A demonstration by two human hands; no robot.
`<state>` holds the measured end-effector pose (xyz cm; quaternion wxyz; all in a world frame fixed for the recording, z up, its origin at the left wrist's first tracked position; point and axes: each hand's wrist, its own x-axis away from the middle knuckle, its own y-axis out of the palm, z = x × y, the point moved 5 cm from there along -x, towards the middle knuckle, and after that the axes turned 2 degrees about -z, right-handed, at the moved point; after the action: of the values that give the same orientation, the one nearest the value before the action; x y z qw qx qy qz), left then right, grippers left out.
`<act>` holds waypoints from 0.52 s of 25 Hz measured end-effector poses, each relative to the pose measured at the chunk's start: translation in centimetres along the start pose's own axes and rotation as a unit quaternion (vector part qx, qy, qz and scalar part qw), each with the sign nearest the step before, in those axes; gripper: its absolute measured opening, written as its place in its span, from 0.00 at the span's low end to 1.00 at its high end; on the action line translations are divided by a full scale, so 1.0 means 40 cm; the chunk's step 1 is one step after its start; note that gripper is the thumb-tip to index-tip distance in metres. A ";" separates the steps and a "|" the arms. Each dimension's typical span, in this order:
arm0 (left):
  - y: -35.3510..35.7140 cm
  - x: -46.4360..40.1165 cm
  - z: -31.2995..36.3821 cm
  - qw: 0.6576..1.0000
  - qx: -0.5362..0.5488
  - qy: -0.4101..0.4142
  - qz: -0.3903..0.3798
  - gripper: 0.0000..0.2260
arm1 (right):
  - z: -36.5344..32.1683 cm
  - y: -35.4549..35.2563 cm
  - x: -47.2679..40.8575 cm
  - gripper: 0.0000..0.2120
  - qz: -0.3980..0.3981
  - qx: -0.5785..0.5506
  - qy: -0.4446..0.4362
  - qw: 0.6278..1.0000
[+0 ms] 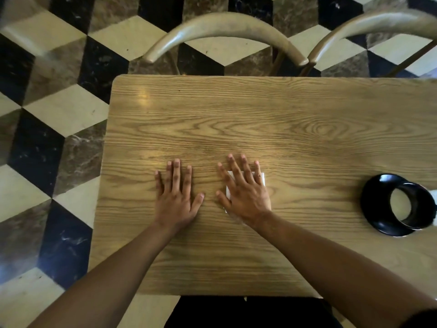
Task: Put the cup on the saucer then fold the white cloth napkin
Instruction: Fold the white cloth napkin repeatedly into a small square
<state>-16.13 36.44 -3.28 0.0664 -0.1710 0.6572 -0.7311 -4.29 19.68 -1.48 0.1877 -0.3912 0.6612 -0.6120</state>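
A black cup (412, 207) with a pale inside stands on a black saucer (373, 202) near the table's right edge. A small white folded napkin (262, 178) lies flat in the middle of the table. My right hand (243, 192) presses on it with straight, spread fingers and covers most of it; only its right corner and left edge show. My left hand (176, 195) lies flat on the bare wood just to the left of the napkin, fingers straight, apart from it.
The wooden table (236, 114) fills the view; its left edge and near edge are visible. Two curved wooden chair backs (224, 27) stand beyond the far edge. A chequered tile floor (59, 114) lies to the left.
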 end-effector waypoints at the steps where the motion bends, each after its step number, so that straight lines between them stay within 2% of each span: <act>1: 0.003 -0.003 0.001 1.000 0.000 -0.002 0.003 0.39 | 0.003 0.005 -0.002 0.37 0.011 -0.003 -0.002 1.000; 13: 0.008 -0.001 -0.002 1.000 -0.007 -0.015 0.003 0.39 | 0.003 0.002 -0.005 0.43 0.001 -0.009 0.012 1.000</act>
<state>-16.15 36.50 -3.61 0.0772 -0.1798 0.6621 -0.7234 -4.11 19.73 -1.64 0.1767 -0.3847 0.6695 -0.6104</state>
